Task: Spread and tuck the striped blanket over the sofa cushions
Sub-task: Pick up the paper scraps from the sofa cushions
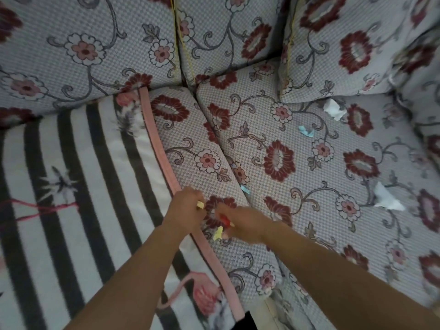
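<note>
**Striped blanket on floral sofa, both hands at its pink edge**

Item 1. Black-and-white striped woven blanket with pink flower motifs and a pink bound edge. Covers the left half of the frame, lying over the left seat cushion; its top edge meets the back cushions at upper left. The pink edge runs diagonally from upper centre-left to the bottom centre.

Item 2. Grey checked sofa seat cushions with dark red and pale pink floral print. Uncovered across the centre and right of the frame. Matching back cushions stand along the top.

Item 3. Left hand, lower centre. Fingers curled, lying on the pink edge; a small pale yellow scrap shows at the fingertips. Motion blur: whether it grips the edge or the scrap cannot be told.

Item 4. Right hand, just right of the left hand, on the bare cushion. Fingers pinch a small red item; a yellow paper scrap lies touching or just under the hand.

Item 5. Loose paper scraps on the right seat cushion: white pieces at upper right and mid right, light blue pieces nearer the centre.
</note>
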### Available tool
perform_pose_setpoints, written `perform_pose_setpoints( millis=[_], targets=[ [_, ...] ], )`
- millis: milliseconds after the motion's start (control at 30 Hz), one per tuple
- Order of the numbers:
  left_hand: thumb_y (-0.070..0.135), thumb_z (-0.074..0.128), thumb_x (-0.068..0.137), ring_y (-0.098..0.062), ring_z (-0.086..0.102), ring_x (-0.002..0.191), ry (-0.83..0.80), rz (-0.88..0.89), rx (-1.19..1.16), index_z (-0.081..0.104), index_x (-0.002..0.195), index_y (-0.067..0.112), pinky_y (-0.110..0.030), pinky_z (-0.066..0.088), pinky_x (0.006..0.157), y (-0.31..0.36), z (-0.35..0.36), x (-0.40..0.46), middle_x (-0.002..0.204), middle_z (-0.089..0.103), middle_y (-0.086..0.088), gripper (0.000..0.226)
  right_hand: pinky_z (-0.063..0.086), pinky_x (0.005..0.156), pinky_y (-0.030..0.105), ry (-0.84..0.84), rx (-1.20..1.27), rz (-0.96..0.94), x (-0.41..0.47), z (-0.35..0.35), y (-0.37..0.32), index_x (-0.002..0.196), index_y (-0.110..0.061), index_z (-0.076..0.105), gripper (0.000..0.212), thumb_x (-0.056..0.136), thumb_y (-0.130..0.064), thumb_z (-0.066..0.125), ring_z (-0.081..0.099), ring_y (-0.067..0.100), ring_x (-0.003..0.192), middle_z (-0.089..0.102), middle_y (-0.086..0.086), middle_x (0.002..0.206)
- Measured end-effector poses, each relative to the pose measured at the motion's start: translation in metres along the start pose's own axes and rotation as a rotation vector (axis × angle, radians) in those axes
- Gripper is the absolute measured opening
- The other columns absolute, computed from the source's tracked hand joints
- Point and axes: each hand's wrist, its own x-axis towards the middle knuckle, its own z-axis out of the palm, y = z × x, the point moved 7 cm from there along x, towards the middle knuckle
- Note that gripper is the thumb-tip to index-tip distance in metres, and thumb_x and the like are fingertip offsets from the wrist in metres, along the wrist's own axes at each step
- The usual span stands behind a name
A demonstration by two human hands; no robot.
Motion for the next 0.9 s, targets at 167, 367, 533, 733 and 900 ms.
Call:
perform_pose_setpoints(
  millis=[167, 367, 533, 733, 900],
  targets=[
    [0.009, 0.058, 0.083, -0.022, 0.059, 0.078, -0.011, -0.005, -0.065, 0.053, 0.079, 0.015, -0.032, 0.047, 0.067, 0.009, 0.000, -0.012, 0.082, 0.064, -0.006, 0.008, 0.053, 0.075, 0.044, 0.018, -0.148, 0.036, -0.002, 0.045, -0.008, 0.126, -0.024, 0.037, 0.038, 0.091, -0.023, 0.052, 0.061, 0.032, 0.087, 0.064, 0.013, 0.099],
    [0.010, 0.048, 0.091, -0.026, 0.056, 0.074, 0.014, 0.058, -0.097, 0.051, 0.082, 0.007, -0.038, 0.045, 0.066, 0.033, 0.004, -0.001, 0.078, 0.061, -0.011, 0.009, 0.043, 0.061, 0.036, 0.133, -0.065, 0.125, -0.005, 0.037, 0.015, 0.106, -0.012, 0.048, 0.016, 0.098, -0.021, 0.039, 0.057, 0.032, 0.081, 0.058, 0.012, 0.088],
    [0.005, 0.047, 0.089, -0.021, 0.049, 0.074, -0.005, -0.019, -0.111, 0.049, 0.083, 0.009, -0.031, 0.036, 0.063, 0.064, 0.014, 0.022, 0.077, 0.051, -0.003, 0.008, 0.042, 0.059, 0.036, 0.171, 0.070, 0.099, -0.007, 0.015, 0.033, 0.088, -0.023, 0.040, 0.010, 0.095, -0.024, 0.047, 0.054, 0.027, 0.073, 0.052, 0.005, 0.077],
    [0.012, 0.055, 0.085, -0.019, 0.052, 0.075, -0.054, -0.111, -0.150, 0.051, 0.082, 0.014, -0.031, 0.039, 0.065, 0.065, 0.025, 0.043, 0.077, 0.051, 0.001, 0.005, 0.043, 0.061, 0.032, 0.142, 0.047, 0.044, 0.014, 0.026, 0.030, 0.136, -0.019, 0.027, 0.068, 0.083, -0.042, 0.063, 0.060, 0.033, 0.081, 0.062, 0.014, 0.096],
    [0.015, 0.057, 0.085, -0.021, 0.055, 0.074, -0.050, -0.159, -0.161, 0.052, 0.085, 0.013, -0.034, 0.045, 0.067, 0.060, 0.030, 0.056, 0.084, 0.057, -0.006, 0.005, 0.040, 0.074, 0.030, 0.185, -0.039, -0.097, 0.016, 0.019, 0.019, 0.139, -0.024, 0.039, 0.046, 0.094, -0.021, 0.051, 0.061, 0.031, 0.100, 0.063, 0.010, 0.114]
  ],
)
